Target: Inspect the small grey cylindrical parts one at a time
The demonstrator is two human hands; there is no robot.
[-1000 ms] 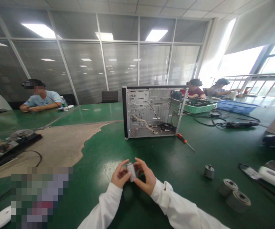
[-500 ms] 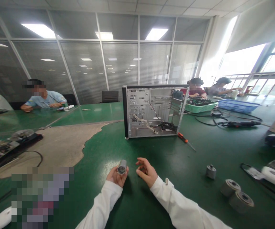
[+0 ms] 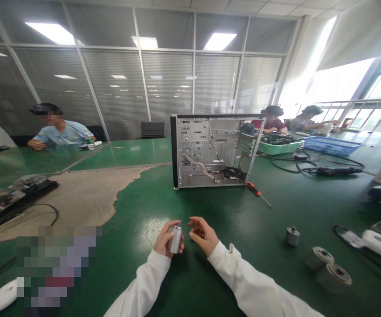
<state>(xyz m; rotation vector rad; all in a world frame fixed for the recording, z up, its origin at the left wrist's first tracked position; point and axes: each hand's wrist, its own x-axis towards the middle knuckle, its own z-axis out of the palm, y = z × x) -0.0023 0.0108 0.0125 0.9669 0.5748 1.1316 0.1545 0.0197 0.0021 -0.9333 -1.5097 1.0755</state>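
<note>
Surface [image 3: 144,193]: green, spread across the view, a ragged bare patch [image 3: 88,189] at its left.

Case [image 3: 210,152]: metal, standing on the surface beyond the hands, open side to the viewer, wires and a black fan within.

Blue basket [image 3: 335,146]: far right.

Green basket [image 3: 281,147]: left of the blue one, filled with dark parts.

Left hand [image 3: 167,240]: closed round the cylinder [image 3: 175,240], thumb across its near face, fingertips showing at its right side.

Right hand [image 3: 205,235]: half open, fingers bent, index above thumb, both pointing left toward the cylinder but apart from it.

Screwdriver [image 3: 259,194]: lying by the case's lower right corner, orange handle nearest the case, shaft running toward the viewer and to the right.

Drums, a pair [image 3: 335,278]: grey, on the surface at right, close together, round end faces up.

Cylinder: plain grey metal, held in the left hand in front of the case. Long axis near upright, the upper end leaning slightly right (the lower end points down toward the surface).

Motor [image 3: 292,237]: small, upright, a short stub on top; beyond the drums and a little left of them.
</note>
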